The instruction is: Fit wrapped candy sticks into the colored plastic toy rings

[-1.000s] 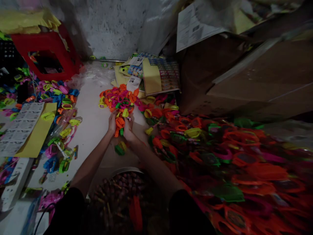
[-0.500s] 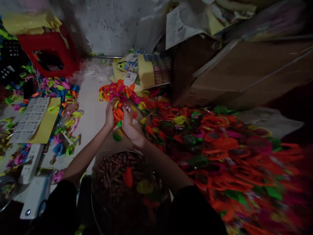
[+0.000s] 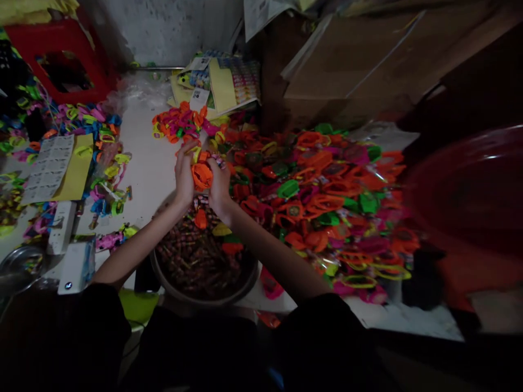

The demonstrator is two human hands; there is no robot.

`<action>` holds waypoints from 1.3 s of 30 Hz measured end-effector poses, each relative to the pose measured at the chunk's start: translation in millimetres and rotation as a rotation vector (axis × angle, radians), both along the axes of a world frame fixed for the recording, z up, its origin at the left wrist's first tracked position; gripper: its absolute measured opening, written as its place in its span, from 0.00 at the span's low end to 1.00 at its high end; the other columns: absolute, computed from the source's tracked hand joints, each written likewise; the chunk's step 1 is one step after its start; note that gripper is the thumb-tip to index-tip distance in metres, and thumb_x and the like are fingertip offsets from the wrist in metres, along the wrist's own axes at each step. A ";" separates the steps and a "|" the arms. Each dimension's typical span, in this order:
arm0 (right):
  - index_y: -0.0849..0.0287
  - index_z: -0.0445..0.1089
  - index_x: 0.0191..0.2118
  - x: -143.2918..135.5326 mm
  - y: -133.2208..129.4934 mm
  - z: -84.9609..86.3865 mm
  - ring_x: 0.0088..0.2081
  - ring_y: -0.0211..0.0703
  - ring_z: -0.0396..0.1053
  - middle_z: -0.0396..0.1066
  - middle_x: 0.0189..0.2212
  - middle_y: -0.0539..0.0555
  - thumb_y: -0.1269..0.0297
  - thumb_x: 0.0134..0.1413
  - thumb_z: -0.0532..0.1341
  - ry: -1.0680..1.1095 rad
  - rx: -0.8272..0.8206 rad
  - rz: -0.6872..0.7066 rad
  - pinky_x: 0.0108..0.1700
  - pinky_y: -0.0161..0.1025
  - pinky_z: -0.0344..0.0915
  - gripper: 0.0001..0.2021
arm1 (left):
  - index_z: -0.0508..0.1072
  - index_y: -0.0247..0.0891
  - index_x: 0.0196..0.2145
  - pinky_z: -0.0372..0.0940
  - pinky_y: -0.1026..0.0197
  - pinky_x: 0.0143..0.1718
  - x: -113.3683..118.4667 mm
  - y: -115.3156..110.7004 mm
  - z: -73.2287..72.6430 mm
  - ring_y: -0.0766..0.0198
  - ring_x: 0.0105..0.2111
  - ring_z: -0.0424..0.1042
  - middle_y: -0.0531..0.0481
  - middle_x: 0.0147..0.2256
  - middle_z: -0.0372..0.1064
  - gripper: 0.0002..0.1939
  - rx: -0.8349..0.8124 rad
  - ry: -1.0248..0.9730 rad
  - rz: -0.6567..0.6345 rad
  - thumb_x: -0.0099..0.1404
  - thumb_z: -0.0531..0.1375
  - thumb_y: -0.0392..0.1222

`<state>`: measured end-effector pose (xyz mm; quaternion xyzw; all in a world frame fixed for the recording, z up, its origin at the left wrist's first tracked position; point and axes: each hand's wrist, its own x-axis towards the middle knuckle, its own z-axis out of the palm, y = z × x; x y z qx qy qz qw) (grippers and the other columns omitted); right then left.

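My left hand (image 3: 184,177) and my right hand (image 3: 220,190) are cupped together around a handful of bright plastic toy watches (image 3: 201,175), mostly orange with some yellow. Small wrapped pieces show by my right fingers. Both hands are over the far rim of a round metal bowl (image 3: 162,279). Thin, dark wrapped sticks (image 3: 180,247) fill this bowl, with a few orange, yellow and green pieces lying on top. Just beyond my hands is a small heap of orange and pink toy watches (image 3: 180,122). A much larger pile (image 3: 318,204) spreads to the right of my right forearm.
A red plastic stool (image 3: 24,51) stands back left, near scattered colourful pieces and label sheets (image 3: 49,166). A power strip (image 3: 61,228), a white box (image 3: 74,269) and a small metal bowl (image 3: 20,280) are at left. Cardboard boxes (image 3: 347,65) and a red basin (image 3: 469,190) are at right.
My view has swung right and down, bringing the red basin in. My cupped hands have drawn back toward the metal bowl, still holding the toy watches.
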<state>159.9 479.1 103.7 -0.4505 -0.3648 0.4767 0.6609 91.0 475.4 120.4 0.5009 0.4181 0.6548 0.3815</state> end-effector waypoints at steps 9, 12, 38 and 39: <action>0.56 0.60 0.34 23.4 -141.3 4.0 0.40 0.38 0.69 0.68 0.34 0.49 0.59 0.47 0.54 0.085 -0.063 -0.056 0.46 0.38 0.67 0.09 | 0.71 0.41 0.40 0.55 0.56 0.60 23.7 -132.3 1.6 0.61 0.54 0.64 0.50 0.48 0.69 0.12 0.001 0.094 -0.011 0.69 0.48 0.40; 0.57 0.62 0.34 28.4 -173.9 -11.3 0.40 0.39 0.69 0.70 0.35 0.51 0.58 0.47 0.54 0.000 -0.052 -0.065 0.48 0.40 0.66 0.09 | 0.71 0.41 0.40 0.55 0.56 0.60 24.3 -166.4 -14.3 0.61 0.54 0.64 0.49 0.48 0.69 0.13 0.002 0.158 0.005 0.70 0.47 0.41; 0.56 0.69 0.39 86.0 -243.4 -82.7 0.32 0.44 0.70 0.72 0.31 0.51 0.61 0.46 0.60 -0.576 -0.081 0.101 0.38 0.42 0.67 0.12 | 0.71 0.41 0.48 0.56 0.49 0.58 -27.1 -218.2 -45.1 0.52 0.53 0.62 0.43 0.50 0.66 0.15 0.166 1.145 -0.102 0.64 0.57 0.45; 0.56 0.69 0.39 86.2 -243.1 -82.4 0.32 0.44 0.70 0.72 0.31 0.52 0.59 0.48 0.59 -0.565 -0.082 0.098 0.39 0.42 0.67 0.12 | 0.71 0.41 0.48 0.55 0.48 0.58 -24.1 -217.7 -46.5 0.51 0.52 0.62 0.43 0.49 0.66 0.15 0.152 1.160 -0.079 0.64 0.58 0.47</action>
